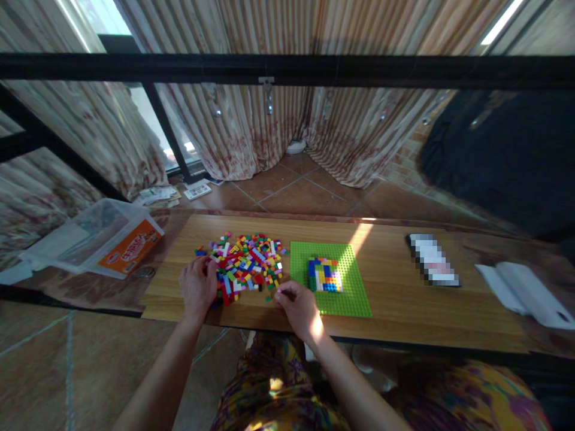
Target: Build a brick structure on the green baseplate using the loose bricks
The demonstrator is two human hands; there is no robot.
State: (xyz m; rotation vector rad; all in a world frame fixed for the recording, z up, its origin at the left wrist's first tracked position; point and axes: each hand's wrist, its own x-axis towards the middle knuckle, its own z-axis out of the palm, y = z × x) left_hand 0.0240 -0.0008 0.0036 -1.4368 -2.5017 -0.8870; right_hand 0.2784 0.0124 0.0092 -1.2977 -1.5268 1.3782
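Head view: your right hand (299,305) is the nearer one to the brick build (325,276), a low, roughly square block of blue, white, yellow and red pieces, which lies just beyond it and to its right on the green studded baseplate (354,299). The build has no marked long axis; its sides run roughly with the plate's edges. Your right thumb and forefinger come together at the near right edge of the loose toy bricks (247,263), between them and the plate; whether a small piece sits in that pinch, you cannot tell. Your left hand (197,284) rests at the left edge of the heap, fingers curled against the bricks, and its grasp is hidden too. The heap spreads wider across than deep, between your two hands and left of the plate. Under it all runs a long wood-grain table (395,317), its length going left to right before you. A clear plastic box with an orange label (130,248) stands at the left end, and a blurred-out flat object (433,260) lies to the right. Past the table, striped curtains (269,134) hang over a brown tiled floor (287,185).
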